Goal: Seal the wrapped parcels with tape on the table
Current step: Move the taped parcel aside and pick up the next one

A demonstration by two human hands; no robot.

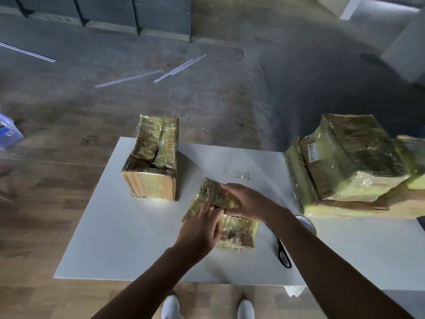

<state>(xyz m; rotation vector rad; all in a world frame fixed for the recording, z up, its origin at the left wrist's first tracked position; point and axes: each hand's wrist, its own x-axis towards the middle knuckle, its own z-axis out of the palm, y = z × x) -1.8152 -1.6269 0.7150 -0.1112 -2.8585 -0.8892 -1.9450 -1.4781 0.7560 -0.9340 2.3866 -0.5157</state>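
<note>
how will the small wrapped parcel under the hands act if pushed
The small parcel looks glossy with film, so it probably slides easily on the smooth white table. It lies flat and low, so tipping or rolling seems unlikely.
</note>
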